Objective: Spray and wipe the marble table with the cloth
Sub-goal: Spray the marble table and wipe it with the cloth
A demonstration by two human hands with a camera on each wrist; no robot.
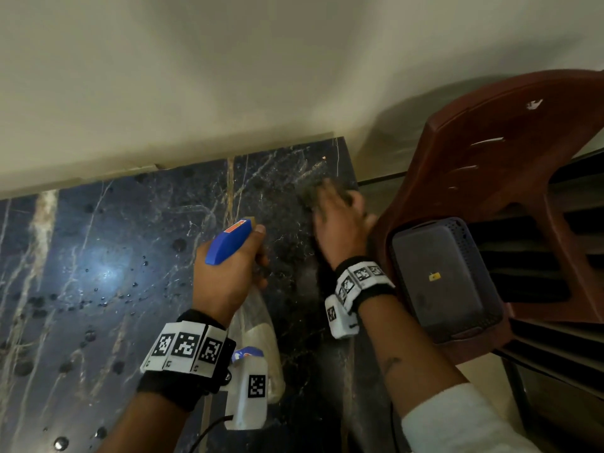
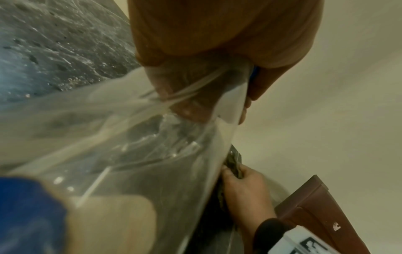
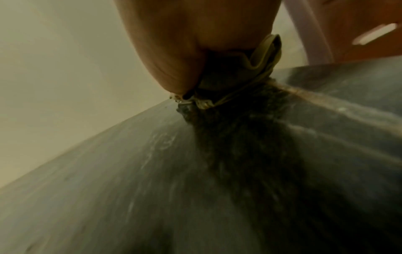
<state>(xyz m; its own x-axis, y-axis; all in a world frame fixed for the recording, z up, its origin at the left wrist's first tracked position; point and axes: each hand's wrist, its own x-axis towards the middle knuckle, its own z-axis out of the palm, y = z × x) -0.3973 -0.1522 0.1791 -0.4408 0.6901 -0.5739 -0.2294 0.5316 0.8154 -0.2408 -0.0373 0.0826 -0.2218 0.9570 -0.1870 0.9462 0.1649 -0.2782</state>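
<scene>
Cloth point(image 1: 322, 196): dark, blurred, lying on the table point(image 1: 130, 250) near its far right corner, at 1 o'clock in the head view. Right hand point(image 1: 340, 228) sits on it, fingers over the cloth; the right wrist view shows folds bunched under the palm against the marble, so it appears gripped, though blur hides the fingertips. Cloth lies at 12 o'clock from that wrist.

Bottle point(image 1: 258, 325): clear body, blue trigger head point(image 1: 228, 241), held above the table at centre frame. Left hand point(image 1: 225, 276) is wrapped round the neck, index finger out along the head. Body hangs toward 6 o'clock below the fist.

Table: dark veined marble, droplets scattered at 9 o'clock.

Chair point(image 1: 510, 152): red-brown plastic, at 3 o'clock beside the table edge; grey basket point(image 1: 457, 233) on its seat.
</scene>
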